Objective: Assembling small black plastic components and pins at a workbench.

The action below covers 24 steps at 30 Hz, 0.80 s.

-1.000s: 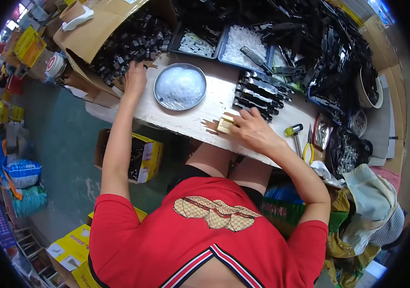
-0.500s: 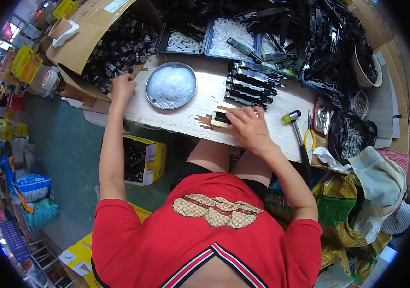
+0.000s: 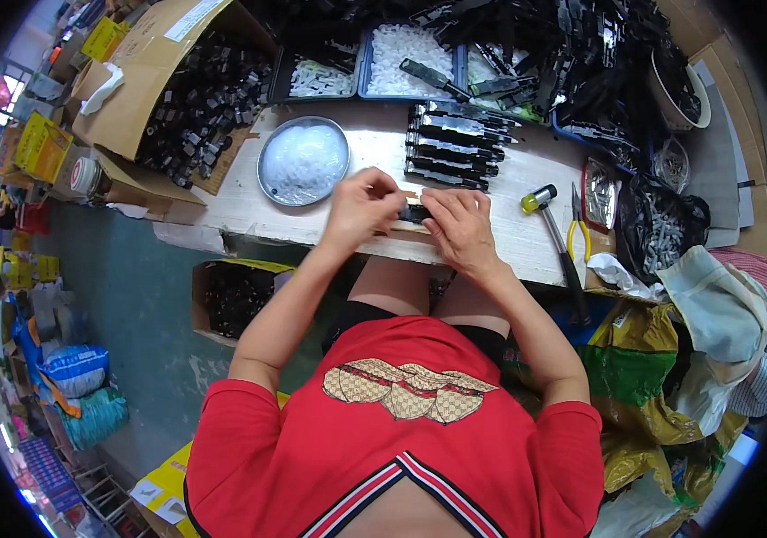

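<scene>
Right grip (image 3: pixel 465 228) at black part (image 3: pixel 414 214)

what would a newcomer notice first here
Probably the bright red shirt at bottom centre, then the big heap of black parts at top right. Near the front of the white bench, the left grip and right grip flank a small black piece.

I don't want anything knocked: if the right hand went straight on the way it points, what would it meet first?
Probably the row of black strips lying just beyond the right hand on the table, though its height is unclear, so it might pass over them.
</scene>
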Motion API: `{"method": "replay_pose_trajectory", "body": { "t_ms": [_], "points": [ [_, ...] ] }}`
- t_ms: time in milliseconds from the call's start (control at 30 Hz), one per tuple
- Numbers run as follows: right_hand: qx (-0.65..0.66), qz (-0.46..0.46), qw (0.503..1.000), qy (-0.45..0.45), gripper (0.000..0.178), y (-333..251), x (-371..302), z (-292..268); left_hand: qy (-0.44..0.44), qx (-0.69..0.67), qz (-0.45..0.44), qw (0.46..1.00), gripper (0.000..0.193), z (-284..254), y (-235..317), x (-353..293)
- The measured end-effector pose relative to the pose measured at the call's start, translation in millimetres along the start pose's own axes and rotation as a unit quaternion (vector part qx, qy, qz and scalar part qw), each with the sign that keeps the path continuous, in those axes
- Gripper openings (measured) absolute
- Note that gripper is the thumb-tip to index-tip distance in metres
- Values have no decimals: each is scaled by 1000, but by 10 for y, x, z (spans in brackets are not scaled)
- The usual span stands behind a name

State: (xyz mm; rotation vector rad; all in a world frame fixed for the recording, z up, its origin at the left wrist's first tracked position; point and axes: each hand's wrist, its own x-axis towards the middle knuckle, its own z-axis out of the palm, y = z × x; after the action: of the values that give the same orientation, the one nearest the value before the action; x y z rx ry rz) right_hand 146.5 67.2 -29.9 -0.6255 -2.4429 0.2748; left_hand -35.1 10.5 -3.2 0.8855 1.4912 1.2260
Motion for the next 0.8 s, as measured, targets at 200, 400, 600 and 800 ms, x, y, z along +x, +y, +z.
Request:
{"method": "replay_pose_trajectory", "body": {
  "t_ms": [200,400,600,800],
  "points": [
    [0,4,1000,7,29,1,-2,24,98,323,233,912,10,157,-213,32],
    [2,11,1000,2,27,-9,8,12,-4,-55,10,998,8,-21,-379,22],
    [42,16,998,39,23,58,0,-14,6,134,161,978,10,13,-378,95],
    [-101,189,968,127,12,708,-135,-750,57,340,227,911,17,-159,28,546]
  ]
}}
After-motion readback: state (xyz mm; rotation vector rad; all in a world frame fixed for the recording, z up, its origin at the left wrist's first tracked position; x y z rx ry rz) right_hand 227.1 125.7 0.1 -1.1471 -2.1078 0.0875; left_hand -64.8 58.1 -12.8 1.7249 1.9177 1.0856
